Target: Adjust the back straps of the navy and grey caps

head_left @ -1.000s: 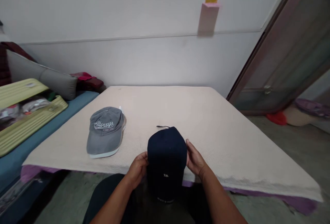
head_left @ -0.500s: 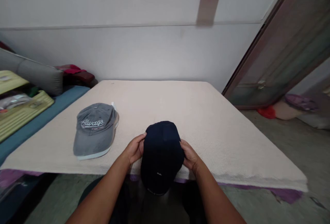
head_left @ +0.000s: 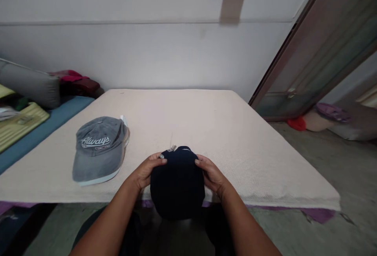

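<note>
Turned since the earlier frame, your navy cap [head_left: 177, 189] has lost its small white logo from view, and small metal pieces [head_left: 173, 148] now show at its far rim. Behind everything stands the pale wall [head_left: 165, 55], and before it you have the desk [head_left: 188, 118], covered in cream cloth with purple fabric below its near edge. To your left, a gray cushion [head_left: 29, 83] lies beyond a blue surface [head_left: 67, 106]. Your gray cap [head_left: 98, 148], lettered "Always", rests on the desk's left part, bill toward you, a pale edge beneath it. You hold the navy cap at the desk's near edge, its lower part over your lap: your left hand [head_left: 145, 171] and right hand [head_left: 212, 174] pinch opposite sides, thumbs on top.
</note>
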Available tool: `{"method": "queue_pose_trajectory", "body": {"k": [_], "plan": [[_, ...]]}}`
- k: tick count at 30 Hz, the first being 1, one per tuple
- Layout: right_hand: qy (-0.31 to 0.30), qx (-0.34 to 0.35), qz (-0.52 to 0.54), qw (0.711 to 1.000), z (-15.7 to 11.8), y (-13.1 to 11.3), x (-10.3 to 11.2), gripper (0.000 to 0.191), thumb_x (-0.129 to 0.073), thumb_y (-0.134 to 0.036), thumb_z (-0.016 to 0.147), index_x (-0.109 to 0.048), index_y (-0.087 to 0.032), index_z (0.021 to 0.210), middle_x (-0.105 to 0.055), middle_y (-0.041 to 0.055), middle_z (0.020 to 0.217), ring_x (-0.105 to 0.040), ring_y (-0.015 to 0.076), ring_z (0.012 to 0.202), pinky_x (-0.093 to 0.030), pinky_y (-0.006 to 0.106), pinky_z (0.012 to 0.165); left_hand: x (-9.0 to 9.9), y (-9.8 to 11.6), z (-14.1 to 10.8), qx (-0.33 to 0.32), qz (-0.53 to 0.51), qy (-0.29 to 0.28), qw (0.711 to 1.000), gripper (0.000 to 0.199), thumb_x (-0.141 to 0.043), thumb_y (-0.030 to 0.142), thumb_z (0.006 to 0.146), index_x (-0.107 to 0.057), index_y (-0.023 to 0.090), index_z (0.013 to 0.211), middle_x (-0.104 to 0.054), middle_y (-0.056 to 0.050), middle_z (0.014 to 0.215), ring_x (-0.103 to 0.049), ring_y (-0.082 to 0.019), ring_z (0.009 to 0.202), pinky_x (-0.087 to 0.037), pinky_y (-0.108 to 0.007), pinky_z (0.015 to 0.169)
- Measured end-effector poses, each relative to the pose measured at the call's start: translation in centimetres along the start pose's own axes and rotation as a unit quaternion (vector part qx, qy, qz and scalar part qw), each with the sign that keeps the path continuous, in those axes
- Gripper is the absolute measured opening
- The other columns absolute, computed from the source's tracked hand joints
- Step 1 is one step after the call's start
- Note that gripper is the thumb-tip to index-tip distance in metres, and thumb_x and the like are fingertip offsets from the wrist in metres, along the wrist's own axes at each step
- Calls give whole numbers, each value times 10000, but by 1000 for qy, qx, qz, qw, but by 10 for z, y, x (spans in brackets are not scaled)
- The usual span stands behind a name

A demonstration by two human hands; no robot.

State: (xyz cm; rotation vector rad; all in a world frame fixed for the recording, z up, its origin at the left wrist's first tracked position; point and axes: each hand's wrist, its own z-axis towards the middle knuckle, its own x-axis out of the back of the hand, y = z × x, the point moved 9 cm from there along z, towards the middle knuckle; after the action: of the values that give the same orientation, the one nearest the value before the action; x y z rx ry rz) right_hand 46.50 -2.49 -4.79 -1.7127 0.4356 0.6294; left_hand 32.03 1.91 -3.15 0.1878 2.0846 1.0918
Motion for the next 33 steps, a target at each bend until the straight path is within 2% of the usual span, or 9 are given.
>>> {"method": "queue_pose_trajectory", "body": {"k": [2, 10, 14, 16, 21, 24, 27, 29, 33], "plan": [[10, -1, 1, 1000, 0, 0, 2, 202, -691, -248, 736, -646, -167, 915, -656, 41, 873, -590, 145, 756, -428, 272, 746, -6, -6, -5, 16, 49, -17, 999, 284, -706, 149, 697, -671, 132, 978, -705, -70, 793, -644, -159, 649, -498, -255, 639], [9, 18, -38, 999, 7, -2, -8, 134, -630, -259, 773, -591, -148, 710, -589, 17, 724, -514, 113, 649, -366, 230, 624, -6, -14, -7, 14, 140, -3, 990, 380, -659, 89, 667, -665, 156, 1041, -693, -42, 830, -623, -146, 689, -464, -233, 648], [15, 25, -58, 998, 10, -1, -4, 19, -602, -164, 737, -602, -149, 748, -590, 17, 715, -520, 113, 651, -371, 235, 641, -3, -18, -5, 19, 168, 21, 985, 403, -588, 70, 653, -666, 159, 1038, -686, -31, 795, -610, -146, 654, -442, -229, 602], [29, 43, -44, 998, 10, -6, 1, 81, -585, -118, 705, -601, -157, 775, -595, 15, 728, -530, 113, 654, -381, 242, 652, -3, -19, -4, 19, 175, 32, 984, 387, -565, 84, 652, -672, 156, 1017, -678, -30, 760, -599, -152, 628, -426, -231, 571], [53, 69, 2, 996, 7, -20, 12, 142, -570, -101, 674, -589, -162, 800, -570, 2, 682, -482, 92, 560, -383, 236, 583, -8, -10, -4, -13, 160, 70, 984, 170, -614, 250, 727, -687, 159, 851, -672, -36, 756, -588, -164, 671, -425, -245, 618], [56, 60, 5, 997, 5, -23, 13, 64, -590, -192, 739, -582, -160, 794, -525, -14, 631, -409, 66, 487, -324, 206, 495, -10, -10, 0, -14, 167, 81, 983, 188, -635, 338, 750, -681, 173, 830, -675, -33, 778, -580, -156, 671, -421, -248, 642], [52, 43, -23, 997, 5, -21, 11, 128, -587, -294, 799, -583, -166, 806, -478, -34, 579, -357, 55, 450, -270, 197, 453, -12, -10, 5, -22, 190, 90, 977, 177, -662, 312, 731, -685, 182, 848, -674, -26, 779, -572, -150, 664, -404, -240, 630], [42, 35, -44, 998, 5, -18, 8, 132, -579, -301, 812, -588, -174, 848, -470, -45, 556, -339, 54, 434, -271, 200, 454, -12, -12, 7, -20, 180, 93, 979, 180, -679, 268, 701, -689, 182, 860, -673, -26, 777, -571, -151, 658, -397, -239, 618], [34, 36, -30, 998, 5, -18, 4, 84, -578, -216, 777, -581, -179, 852, -521, -31, 603, -402, 61, 459, -317, 206, 491, -22, -18, 6, -3, 48, 36, 998, 153, -649, 220, 672, -679, 176, 815, -645, -18, 699, -559, -146, 605, -405, -245, 595]]}}
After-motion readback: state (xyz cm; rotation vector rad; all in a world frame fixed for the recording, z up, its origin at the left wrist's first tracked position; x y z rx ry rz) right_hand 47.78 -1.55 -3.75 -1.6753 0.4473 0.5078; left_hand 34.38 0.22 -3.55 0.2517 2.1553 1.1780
